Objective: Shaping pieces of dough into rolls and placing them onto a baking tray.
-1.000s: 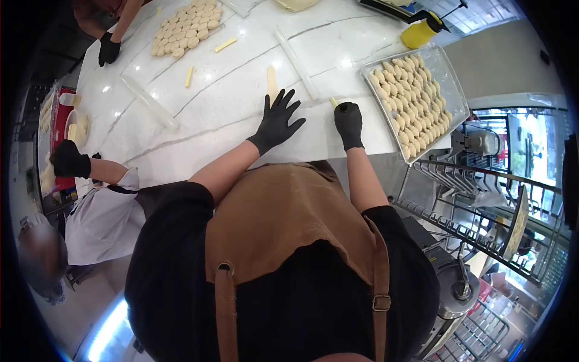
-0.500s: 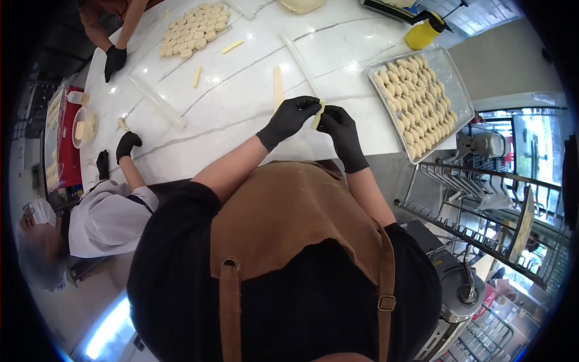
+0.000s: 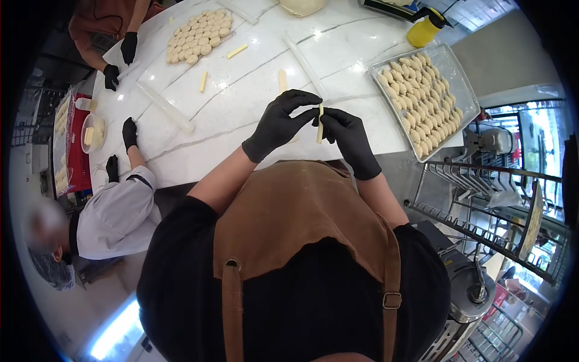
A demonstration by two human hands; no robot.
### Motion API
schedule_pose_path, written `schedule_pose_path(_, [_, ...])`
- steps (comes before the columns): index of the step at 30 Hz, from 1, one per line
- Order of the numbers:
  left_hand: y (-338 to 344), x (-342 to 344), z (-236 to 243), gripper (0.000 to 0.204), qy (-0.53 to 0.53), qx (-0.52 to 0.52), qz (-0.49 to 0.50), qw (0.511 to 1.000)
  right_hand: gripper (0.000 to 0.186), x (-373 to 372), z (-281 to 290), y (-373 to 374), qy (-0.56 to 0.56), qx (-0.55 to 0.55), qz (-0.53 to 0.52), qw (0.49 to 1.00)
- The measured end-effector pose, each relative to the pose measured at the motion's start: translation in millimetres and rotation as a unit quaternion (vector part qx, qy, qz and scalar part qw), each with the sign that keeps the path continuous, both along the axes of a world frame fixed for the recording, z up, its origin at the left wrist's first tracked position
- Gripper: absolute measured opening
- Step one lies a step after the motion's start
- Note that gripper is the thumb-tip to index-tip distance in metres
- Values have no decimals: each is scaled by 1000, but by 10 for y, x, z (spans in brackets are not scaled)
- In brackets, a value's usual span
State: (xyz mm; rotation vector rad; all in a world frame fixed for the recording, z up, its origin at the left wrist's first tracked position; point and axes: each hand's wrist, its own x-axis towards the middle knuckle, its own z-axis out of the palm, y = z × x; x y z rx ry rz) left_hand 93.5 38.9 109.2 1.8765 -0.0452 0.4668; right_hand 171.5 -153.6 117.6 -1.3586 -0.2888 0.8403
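Observation:
A slim pale yellow stick (image 3: 321,128), perhaps butter or cheese, is held upright just over the near edge of the marble table. My left hand (image 3: 278,125), in a black glove, pinches its upper part between thumb and fingers. From the other side my right hand (image 3: 351,140), gloved alike, closes its fingertips on the same stick. Beyond my left hand lies a flat strip of dough (image 3: 282,81), partly hidden by that hand. Two similar yellow sticks, one nearer (image 3: 203,81) and one farther (image 3: 237,51), rest on the table.
Rolled dough pieces fill a metal tray (image 3: 470,114) at right. Dough rounds (image 3: 199,36) cluster at the far left. Two clear rolling pins (image 3: 166,107) (image 3: 303,62) lie on the marble. A yellow spray bottle (image 3: 424,31) stands far right. Co-workers' gloved hands (image 3: 129,133) (image 3: 128,48) are at left.
The stick has turned from slanted to nearly upright in my fingers. A dough piece near the closest co-worker's hand is gone from sight. The far co-worker's second hand has come into view.

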Motion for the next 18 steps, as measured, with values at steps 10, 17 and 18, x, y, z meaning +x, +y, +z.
schedule_pose_path(10, [93,-50,-79,25,-92,146,45,984,26,-85,-30,69,-44,-17,-7,999])
schedule_pose_path(17, [62,-115,-68,21,-118,195,35,973,27,-93,-58,103,27,-3,-11,1000])
schedule_pose_path(18, [62,-119,-66,20,-125,206,31,970,28,-90,-51,108,42,-2,-13,999])
